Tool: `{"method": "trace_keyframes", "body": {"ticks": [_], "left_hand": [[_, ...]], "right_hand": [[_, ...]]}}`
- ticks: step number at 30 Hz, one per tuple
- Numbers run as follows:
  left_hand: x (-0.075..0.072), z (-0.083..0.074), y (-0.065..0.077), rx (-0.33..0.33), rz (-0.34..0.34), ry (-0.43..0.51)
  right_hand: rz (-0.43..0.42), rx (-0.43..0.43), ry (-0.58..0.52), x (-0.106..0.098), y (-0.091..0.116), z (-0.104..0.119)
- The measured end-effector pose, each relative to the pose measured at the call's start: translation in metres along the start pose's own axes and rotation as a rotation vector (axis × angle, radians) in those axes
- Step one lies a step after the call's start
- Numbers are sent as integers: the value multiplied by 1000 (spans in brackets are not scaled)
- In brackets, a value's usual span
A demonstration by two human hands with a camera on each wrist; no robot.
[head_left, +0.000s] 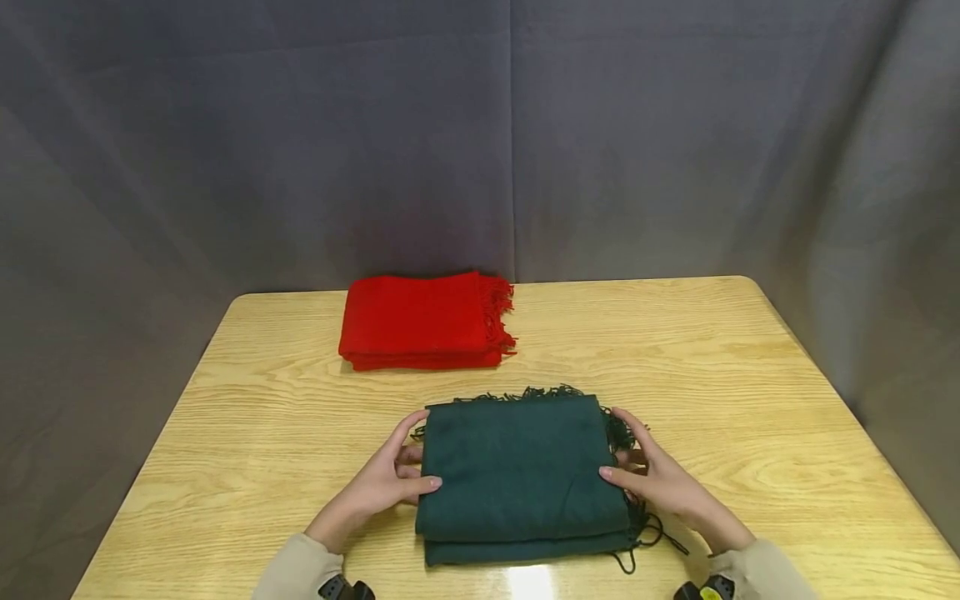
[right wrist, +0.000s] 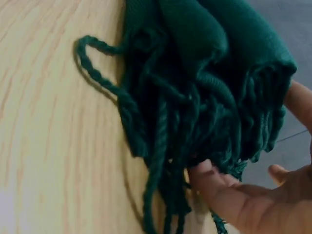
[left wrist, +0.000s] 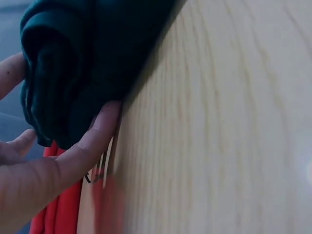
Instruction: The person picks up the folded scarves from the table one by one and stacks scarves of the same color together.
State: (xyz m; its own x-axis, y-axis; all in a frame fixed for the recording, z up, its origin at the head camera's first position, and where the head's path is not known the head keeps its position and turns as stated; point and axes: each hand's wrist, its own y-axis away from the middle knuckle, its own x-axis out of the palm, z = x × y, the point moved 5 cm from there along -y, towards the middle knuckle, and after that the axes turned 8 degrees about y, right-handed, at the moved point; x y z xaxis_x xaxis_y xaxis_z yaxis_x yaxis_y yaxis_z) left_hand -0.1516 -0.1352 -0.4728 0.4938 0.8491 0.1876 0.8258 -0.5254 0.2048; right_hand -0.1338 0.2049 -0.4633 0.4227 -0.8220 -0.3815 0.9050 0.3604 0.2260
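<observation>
A folded dark green scarf (head_left: pixel 517 467) with fringe lies near the front of the table. My left hand (head_left: pixel 381 482) grips its left edge, thumb on the top layer and fingers at the side. In the left wrist view a fingertip goes under the scarf's folded layers (left wrist: pixel 53 73) at the tabletop. On the opposite edge my right hand (head_left: pixel 666 483) holds the scarf the same way, thumb on top. The right wrist view shows fingers tucked under the fringed end, where twisted tassels (right wrist: pixel 156 165) hang onto the wood.
Behind the green scarf, a folded red scarf (head_left: pixel 420 317) lies near the table's back edge, its fringe to the right. The light wooden table (head_left: pixel 712 358) has rounded back corners. Grey curtains (head_left: pixel 637 150) hang behind and beside it.
</observation>
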Motion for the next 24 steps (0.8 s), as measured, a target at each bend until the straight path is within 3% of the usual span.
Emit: {"method": "trace_keyframes", "body": {"ticks": [4, 11, 17, 24], "left_hand": [[0, 0, -2, 42, 51, 24], [6, -5, -2, 178, 120, -39], [7, -6, -2, 141, 106, 23], [9, -4, -3, 63, 92, 89]], "right_hand": [[30, -78, 6, 0, -2, 0], [89, -177, 66, -2, -2, 1], [178, -107, 39, 0, -5, 2], [212, -66, 13, 2, -8, 6]]}}
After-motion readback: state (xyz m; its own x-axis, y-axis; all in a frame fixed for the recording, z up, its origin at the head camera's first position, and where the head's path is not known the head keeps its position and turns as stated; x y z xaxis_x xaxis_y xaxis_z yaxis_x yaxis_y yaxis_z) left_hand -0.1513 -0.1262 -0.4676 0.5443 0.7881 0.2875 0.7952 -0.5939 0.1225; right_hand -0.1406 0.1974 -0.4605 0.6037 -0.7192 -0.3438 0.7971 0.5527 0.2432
